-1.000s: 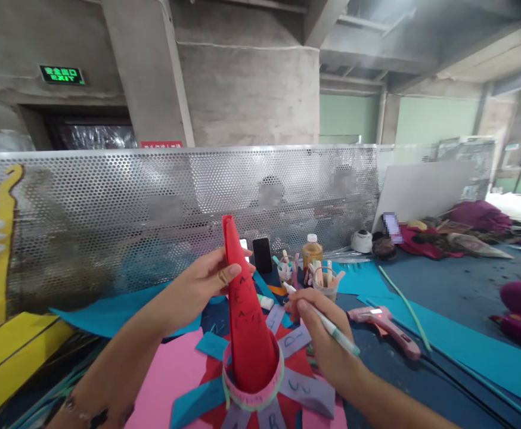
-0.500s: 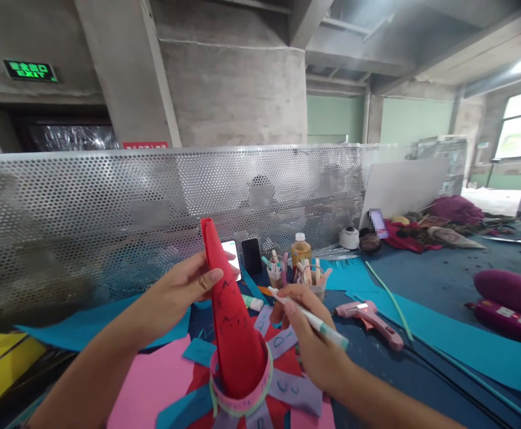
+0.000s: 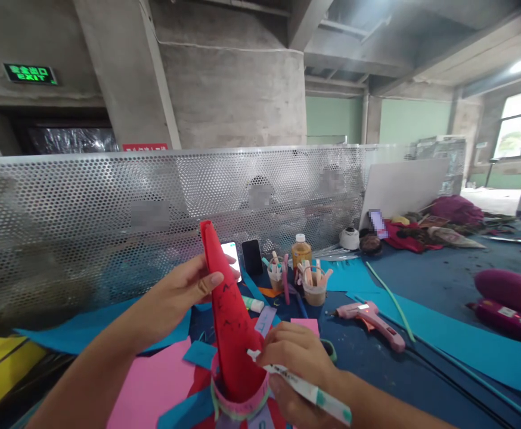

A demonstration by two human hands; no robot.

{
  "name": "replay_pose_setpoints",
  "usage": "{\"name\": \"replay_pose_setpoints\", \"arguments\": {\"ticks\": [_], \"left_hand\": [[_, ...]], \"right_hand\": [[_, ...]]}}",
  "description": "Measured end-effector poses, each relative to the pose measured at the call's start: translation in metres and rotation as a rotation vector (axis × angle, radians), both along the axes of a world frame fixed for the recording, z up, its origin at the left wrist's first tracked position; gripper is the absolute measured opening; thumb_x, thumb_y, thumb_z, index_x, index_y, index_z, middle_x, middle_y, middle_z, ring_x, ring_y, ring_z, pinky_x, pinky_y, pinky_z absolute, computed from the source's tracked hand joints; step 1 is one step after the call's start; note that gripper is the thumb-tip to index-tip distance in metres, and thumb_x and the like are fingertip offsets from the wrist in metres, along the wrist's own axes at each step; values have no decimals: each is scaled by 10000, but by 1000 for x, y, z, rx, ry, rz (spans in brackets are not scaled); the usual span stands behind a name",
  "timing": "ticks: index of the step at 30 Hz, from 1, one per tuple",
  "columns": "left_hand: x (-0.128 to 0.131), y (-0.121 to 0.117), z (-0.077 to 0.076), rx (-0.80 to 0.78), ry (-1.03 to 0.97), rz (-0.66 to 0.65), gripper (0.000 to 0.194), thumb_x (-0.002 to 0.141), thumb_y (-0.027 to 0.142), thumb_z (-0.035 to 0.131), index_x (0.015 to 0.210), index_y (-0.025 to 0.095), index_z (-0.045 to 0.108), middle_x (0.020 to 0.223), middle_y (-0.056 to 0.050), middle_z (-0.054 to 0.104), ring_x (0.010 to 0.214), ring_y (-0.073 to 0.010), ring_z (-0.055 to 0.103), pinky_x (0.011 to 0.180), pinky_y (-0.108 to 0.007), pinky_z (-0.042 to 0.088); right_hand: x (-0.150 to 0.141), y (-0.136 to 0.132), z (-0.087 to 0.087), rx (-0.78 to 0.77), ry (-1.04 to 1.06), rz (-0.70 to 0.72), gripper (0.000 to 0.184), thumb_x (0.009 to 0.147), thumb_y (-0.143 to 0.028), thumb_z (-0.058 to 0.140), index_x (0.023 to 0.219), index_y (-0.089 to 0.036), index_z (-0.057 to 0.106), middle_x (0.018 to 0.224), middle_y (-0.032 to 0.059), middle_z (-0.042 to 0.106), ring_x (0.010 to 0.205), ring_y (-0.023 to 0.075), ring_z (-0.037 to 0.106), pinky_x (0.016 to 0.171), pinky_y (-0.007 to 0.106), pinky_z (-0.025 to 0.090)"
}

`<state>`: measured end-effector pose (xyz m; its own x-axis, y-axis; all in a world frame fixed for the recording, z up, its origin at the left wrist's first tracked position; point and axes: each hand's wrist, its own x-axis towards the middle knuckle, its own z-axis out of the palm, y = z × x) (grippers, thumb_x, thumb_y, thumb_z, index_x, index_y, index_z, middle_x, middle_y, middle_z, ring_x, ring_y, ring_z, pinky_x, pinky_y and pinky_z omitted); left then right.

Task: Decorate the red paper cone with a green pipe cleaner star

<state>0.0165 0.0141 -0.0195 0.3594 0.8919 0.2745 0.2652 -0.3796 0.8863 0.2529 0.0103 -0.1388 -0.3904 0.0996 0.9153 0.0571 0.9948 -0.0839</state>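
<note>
A tall red paper cone [image 3: 233,333] with dark marks drawn on its side stands inside a pink paper ring [image 3: 239,409] edged in pale green. My left hand [image 3: 193,281] is closed round the upper part of the cone, thumb in front. In my right hand [image 3: 298,360] is a white marker pen [image 3: 309,390] with green ends, its tip close to the lower right of the cone; I cannot tell if it touches. Around the ring lie red paper, blue strips and lettered purple strips [image 3: 266,320], partly hidden by my right hand.
Two cups of markers [image 3: 315,293], a bottle [image 3: 301,250] and two phones [image 3: 252,257] stand behind. A pink glue gun [image 3: 370,319] with a trailing cord lies at right. Pink paper [image 3: 148,387] and blue sheets [image 3: 475,339] spread about. A perforated metal panel [image 3: 207,190] closes off the back.
My right hand has moved down and left with the marker, bringing its tip near the lower part of the cone. My left hand keeps its hold almost unmoved.
</note>
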Motion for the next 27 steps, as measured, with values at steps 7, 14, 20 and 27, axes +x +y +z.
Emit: {"name": "replay_pose_setpoints", "arguments": {"ticks": [7,14,20,27], "left_hand": [[4,-2,3,29,-13,-31,369,934,556,647,1143,252,657,1099,-62,701,994,-239,656,892,-396,569],[4,-1,2,37,-26,-46,335,941,510,660,1165,260,669,1134,-70,711,1028,-259,663,899,-412,570],[4,-1,1,30,-72,-61,337,946,478,667,1201,258,665,1139,-81,712,1012,-260,670,885,-413,573],[4,-2,1,2,-76,-69,376,947,499,662,1225,248,631,1174,-71,700,1082,-262,654,933,-428,549]], "right_hand": [[-6,3,-5,-28,49,20,166,825,-109,561,947,-221,569,776,50,687,779,200,694,744,314,593],[-7,1,-6,-127,45,-3,247,825,-95,619,1008,-259,594,879,49,746,971,231,756,873,362,625],[-9,2,-9,-99,39,-42,286,832,-84,617,1056,-260,600,875,40,764,1056,237,756,926,355,623],[-7,3,-8,-76,3,-53,248,862,-111,651,1069,-242,611,888,51,786,1120,239,741,934,323,616]]}}
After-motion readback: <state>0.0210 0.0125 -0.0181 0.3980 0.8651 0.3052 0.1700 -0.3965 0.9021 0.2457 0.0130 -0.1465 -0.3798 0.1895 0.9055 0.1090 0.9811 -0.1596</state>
